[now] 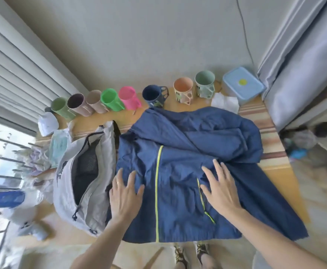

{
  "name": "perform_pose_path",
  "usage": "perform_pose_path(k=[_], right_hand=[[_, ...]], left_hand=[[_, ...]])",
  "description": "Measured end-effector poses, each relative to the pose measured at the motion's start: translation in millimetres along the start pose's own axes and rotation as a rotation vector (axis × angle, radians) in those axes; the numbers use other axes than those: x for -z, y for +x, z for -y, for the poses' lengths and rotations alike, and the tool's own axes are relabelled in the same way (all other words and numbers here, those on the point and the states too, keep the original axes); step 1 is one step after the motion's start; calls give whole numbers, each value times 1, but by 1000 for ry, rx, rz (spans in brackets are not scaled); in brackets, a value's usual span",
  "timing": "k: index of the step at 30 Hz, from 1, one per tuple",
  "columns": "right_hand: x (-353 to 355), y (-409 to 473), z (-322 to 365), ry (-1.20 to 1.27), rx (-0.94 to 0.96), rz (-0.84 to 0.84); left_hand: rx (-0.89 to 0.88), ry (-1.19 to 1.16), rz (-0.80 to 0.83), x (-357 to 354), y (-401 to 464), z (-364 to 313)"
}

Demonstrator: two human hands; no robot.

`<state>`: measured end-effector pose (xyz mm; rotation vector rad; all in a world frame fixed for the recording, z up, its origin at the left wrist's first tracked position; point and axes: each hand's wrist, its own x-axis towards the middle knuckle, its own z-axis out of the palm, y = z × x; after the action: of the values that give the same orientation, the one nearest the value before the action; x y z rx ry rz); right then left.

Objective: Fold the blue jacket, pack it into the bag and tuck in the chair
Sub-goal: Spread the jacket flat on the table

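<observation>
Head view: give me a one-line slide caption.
Both hands, left hand and right hand, press flat on the blue jacket spread on the table beside an open grey bag.

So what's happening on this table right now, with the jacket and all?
A person has both hands flat on a blue jacket spread over the table, the left hand near its left edge, the right hand by the pocket zip. It isn't folded yet. A grey bag lies unzipped beside it, with nothing packed.
</observation>
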<state>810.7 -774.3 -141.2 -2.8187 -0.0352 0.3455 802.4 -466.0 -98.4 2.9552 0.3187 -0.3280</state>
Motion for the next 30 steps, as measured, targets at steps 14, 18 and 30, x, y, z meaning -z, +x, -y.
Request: perform_pose_path(k=[14, 18, 30], right_hand=[[-18, -31, -52, -133, -229, 134], [13, -32, -70, -202, -371, 186], [59, 129, -43, -24, -223, 153]], left_hand=[[-736, 152, 199, -42, 154, -166], [-585, -196, 170, -42, 162, -161], [-45, -1145, -238, 100, 175, -65]])
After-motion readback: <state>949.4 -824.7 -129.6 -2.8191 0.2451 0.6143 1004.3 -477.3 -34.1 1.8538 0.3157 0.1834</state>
